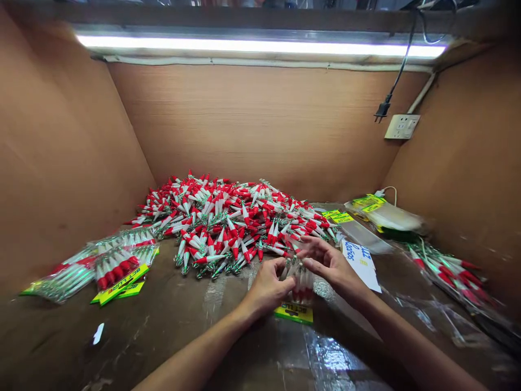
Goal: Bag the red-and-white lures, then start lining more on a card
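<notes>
Where both meet, left hand [268, 287] and right hand [329, 264] pinching lure packet [299, 296] between them

Bare tabletop [171, 326] in front, open for a hand. Straight ahead the pile of red-and-white lures [232, 222] blocks the way to the back wall [260, 125]. Filled packets [101, 266] crowd the left, loose lures [443, 269] and bags [386, 214] the right. Side walls [49, 163] close in.

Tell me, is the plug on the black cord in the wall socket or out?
Out. The plug hangs free above the socket, with its prongs showing.
</notes>
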`<state>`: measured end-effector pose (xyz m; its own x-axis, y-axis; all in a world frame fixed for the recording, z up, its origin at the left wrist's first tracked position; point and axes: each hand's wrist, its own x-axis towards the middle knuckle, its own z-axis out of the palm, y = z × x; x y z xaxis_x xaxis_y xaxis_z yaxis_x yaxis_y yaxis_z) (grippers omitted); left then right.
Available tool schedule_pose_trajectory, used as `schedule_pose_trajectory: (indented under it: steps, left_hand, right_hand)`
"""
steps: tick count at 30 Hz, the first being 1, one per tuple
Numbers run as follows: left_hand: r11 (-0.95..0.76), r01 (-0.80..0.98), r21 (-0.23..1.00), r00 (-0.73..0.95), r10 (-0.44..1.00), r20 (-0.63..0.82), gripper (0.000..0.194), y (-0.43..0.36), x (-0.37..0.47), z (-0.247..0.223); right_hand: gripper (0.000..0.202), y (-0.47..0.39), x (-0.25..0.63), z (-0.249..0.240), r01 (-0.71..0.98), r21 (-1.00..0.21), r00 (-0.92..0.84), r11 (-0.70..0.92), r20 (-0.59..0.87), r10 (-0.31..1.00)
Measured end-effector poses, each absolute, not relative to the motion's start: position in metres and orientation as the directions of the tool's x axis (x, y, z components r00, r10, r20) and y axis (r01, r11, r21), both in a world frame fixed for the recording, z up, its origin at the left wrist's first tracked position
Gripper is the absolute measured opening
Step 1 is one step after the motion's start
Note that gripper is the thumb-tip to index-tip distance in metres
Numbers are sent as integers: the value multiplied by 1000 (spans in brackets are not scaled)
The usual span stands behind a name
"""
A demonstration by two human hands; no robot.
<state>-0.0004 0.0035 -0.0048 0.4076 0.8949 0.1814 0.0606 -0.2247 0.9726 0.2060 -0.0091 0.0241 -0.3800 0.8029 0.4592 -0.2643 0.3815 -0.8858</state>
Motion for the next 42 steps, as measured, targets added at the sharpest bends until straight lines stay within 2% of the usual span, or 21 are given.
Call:
schedule_pose_trajectory:
  steps: [3,7,14,20,25,27,30,32,35,42]
  left_hand:
    - [-224,1,974,399,894,205,29,6,-4,-5]
    - [-196,-71,978,392,896,208,38,6,-6,-2]
    - [-70,-167,983,410,902,134,44,11,-9,3]
    - [-70,-116,991,462,879,116,42,9,-13,4]
    - [-32,-198,980,432,894,117,42,4,-10,5]
    - [-20,-193,981,433,895,103,42,3,-11,6]
    - [6,-138,990,480,875,62,43,4,-13,6]
    - [-8,-95,995,513,857,55,43,6,-14,5]
    - [-52,-61,997,534,842,77,44,7,-12,2]
    - [-158,-18,987,530,836,143,41,3,-7,2]
  right_hand:
    - [71,-9,204,11,-323,-908,-448,267,395,802]
    - [53,-11,194,-5,-313,-933,-475,177,315,822]
    - [45,-13,189,-3,-274,-922,-271,273,347,898]
    - [37,-16,188,-3,-263,-920,-286,289,360,888]
    - [41,-18,192,7,-230,-925,-332,302,366,869]
    - [40,-16,197,13,-232,-914,-343,333,398,851]
    - [48,-15,204,23,-260,-866,-264,427,489,831]
    - [46,-15,205,29,-244,-852,-243,464,517,821]
    - [32,-16,205,30,-154,-858,-242,489,513,824]
    - [31,-20,206,30,-110,-866,-165,488,500,850]
